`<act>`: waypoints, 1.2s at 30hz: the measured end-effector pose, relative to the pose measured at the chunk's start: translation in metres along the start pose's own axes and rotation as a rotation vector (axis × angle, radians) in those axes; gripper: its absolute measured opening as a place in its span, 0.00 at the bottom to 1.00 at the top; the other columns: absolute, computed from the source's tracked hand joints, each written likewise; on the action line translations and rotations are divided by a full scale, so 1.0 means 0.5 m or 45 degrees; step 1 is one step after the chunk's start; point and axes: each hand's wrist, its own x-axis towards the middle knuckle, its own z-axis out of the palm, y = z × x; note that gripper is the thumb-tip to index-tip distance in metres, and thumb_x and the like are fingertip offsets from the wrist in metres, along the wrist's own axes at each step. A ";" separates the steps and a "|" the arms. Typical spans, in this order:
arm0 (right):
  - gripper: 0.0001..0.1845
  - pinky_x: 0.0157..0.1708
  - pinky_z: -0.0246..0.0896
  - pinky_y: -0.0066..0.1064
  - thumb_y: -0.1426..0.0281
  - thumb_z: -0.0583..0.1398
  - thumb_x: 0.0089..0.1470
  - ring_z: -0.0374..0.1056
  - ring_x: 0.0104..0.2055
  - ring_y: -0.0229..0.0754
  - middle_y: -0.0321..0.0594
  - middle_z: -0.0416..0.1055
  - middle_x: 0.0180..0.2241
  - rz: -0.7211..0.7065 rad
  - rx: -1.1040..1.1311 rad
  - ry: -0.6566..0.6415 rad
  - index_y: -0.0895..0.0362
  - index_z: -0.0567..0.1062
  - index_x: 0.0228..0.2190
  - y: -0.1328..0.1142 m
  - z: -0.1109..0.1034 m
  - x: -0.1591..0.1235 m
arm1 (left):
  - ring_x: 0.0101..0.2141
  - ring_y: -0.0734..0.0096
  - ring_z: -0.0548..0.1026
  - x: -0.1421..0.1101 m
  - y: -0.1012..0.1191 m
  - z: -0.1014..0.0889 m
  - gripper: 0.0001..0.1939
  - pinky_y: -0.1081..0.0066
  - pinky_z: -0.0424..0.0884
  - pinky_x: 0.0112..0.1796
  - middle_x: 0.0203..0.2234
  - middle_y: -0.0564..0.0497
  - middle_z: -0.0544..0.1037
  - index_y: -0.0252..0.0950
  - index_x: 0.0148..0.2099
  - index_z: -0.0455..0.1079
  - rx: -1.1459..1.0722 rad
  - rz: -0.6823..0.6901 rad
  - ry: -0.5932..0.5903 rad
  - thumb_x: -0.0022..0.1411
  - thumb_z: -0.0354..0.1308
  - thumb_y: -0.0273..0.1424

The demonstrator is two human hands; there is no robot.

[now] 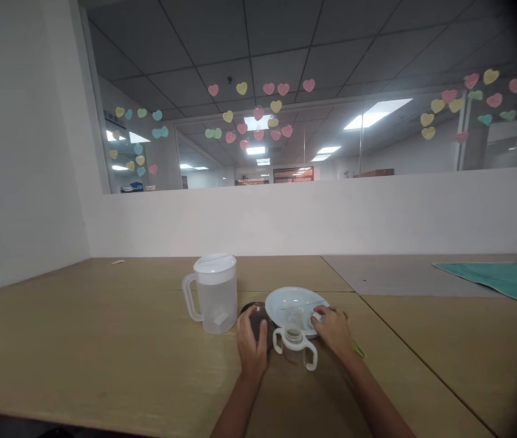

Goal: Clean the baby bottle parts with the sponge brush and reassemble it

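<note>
A clear baby bottle (293, 351) with two white side handles stands uncapped on the table between my hands. My left hand (252, 344) is open at the dark round dish (258, 322), thumb and fingers apart; whether it presses on the dish I cannot tell. Behind the bottle is a pale blue bowl (281, 298) with clear and whitish pieces in it, too blurred to name. My right hand (333, 328) is at the bowl's right side, its fingers pinched on a small white piece (317, 317) over the bowl.
Left of the dish stands a lidded translucent pitcher (216, 298) with its handle to the left. A green strip (359, 349) pokes out beside my right wrist. At the far right lies a teal cloth (505, 280). A white wall (286, 222) with a window rises behind the table.
</note>
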 end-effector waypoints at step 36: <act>0.08 0.24 0.52 0.26 0.71 0.50 0.53 0.64 0.23 0.38 0.38 0.68 0.20 -0.840 0.416 0.186 0.56 0.68 0.27 -0.057 -0.033 -0.105 | 0.33 0.47 0.75 0.331 -0.094 -0.174 0.19 0.60 0.67 0.30 0.27 0.36 0.76 0.31 0.33 0.73 0.560 -0.835 0.338 0.53 0.49 0.40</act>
